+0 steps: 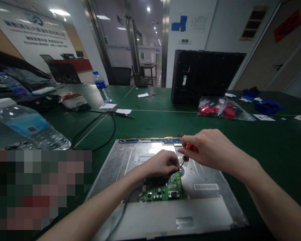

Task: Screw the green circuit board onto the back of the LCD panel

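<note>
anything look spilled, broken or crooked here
Nothing visible appears spilled, and the green circuit board looks undamaged, though the left hand hides part of it. The nearest water bottle leans sharply, but the wide lens may cause that.

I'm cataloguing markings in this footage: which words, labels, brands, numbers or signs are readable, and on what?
No text is legible enough to quote.
Wall sign: Chinese lettering, blurred.
Glass doors: lettering, too small.
White-capped bottle label: blurred.
Other bottle labels: blurred.
Metal panel: white label and barcode label, print too small.
Green circuit board: any markings too small.
Red sheet: dark marking, blurred.
</note>
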A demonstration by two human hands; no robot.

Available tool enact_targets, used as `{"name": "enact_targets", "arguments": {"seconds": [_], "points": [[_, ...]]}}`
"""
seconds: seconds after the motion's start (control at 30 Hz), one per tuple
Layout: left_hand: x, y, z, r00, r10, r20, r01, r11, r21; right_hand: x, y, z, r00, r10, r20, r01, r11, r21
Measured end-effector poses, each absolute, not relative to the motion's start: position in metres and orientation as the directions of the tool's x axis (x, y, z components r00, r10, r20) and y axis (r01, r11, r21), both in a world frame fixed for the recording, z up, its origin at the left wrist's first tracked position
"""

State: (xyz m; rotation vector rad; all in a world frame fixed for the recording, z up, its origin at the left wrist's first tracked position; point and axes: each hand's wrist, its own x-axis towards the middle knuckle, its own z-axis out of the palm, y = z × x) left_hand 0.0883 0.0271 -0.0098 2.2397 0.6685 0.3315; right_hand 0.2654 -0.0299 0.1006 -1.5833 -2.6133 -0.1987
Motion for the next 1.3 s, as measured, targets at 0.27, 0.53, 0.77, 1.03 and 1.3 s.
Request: {"name": "enact_targets", "arguments": {"seconds": [0.27, 0.53, 0.77, 1.03, 1.3], "points": [[0.0868, 0.0277, -0.0102, 0.826, 0.562, 0.035, 0.352, -0.563, 0.747, 0.27, -0.0354, 0.106, -0.523, 0.844, 0.123, 0.845, 0.532, -0.058], [0.0858, 0.0295, -0.0103, 0.845, 0.535, 0.021, 0.33, -0.553, 0.765, 0.2659, -0.0317, 0.1024, -0.476, 0.871, 0.125, 0.879, 0.476, 0.032], [0.086, 0.0302, -0.0123, 0.843, 0.538, 0.021, 0.326, -0.542, 0.774, 0.2678, -0.0351, 0.105, -0.54, 0.831, 0.133, 0.834, 0.549, -0.046], [0.0859, 0.0289, -0.0092, 0.842, 0.539, -0.002, 0.347, -0.539, 0.768, 0.267, -0.0316, 0.1016, -0.493, 0.86, 0.128, 0.869, 0.493, 0.034], [0.0864, 0.0295, -0.0118, 0.833, 0.553, 0.021, 0.341, -0.542, 0.768, 0.2682, -0.0356, 0.1043, -0.557, 0.818, 0.145, 0.822, 0.568, -0.044]]}}
